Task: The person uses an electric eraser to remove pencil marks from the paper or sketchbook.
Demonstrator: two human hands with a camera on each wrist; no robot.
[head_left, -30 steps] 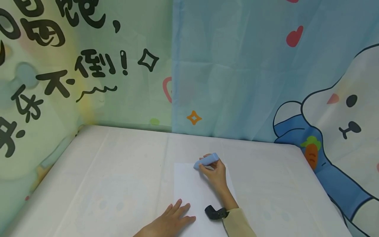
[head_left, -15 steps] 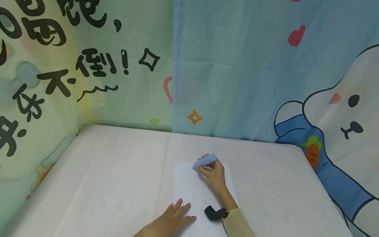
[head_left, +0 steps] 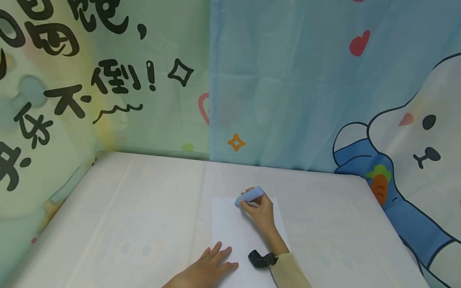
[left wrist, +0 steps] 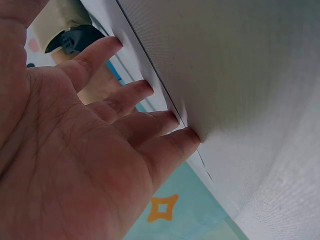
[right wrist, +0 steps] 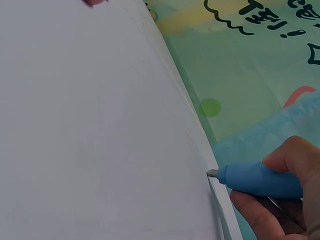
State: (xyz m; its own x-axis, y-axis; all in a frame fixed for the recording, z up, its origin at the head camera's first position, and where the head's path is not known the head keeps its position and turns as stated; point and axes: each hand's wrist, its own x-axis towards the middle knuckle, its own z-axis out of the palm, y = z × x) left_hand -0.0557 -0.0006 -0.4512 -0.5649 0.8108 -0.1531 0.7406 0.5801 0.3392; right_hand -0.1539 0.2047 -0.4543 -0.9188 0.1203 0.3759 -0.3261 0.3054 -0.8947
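A sheet of white paper (head_left: 230,228) lies on the table in the head view. Near its far edge my right hand (head_left: 264,213) pinches a thick blue marker (head_left: 251,195) between thumb and fingers. The marker is slanted, and in the right wrist view its uncapped grey tip (right wrist: 213,173) meets the white surface. Closer to me, my left hand (head_left: 212,265) rests with fingers spread over the paper's left edge. The left wrist view shows the palm of that left hand (left wrist: 90,145), fingertips against the white surface and nothing in its grip.
A white cloth (head_left: 155,216) covers the table. Printed curtains (head_left: 281,100) with cartoon pictures and writing hang behind and to the left. A black wrist device (head_left: 262,259) is strapped on my right wrist beside the beige sleeve (head_left: 289,272).
The right hand and marker have shifted very slightly left since a second ago, with the same grip. My left hand stays in place on the paper.
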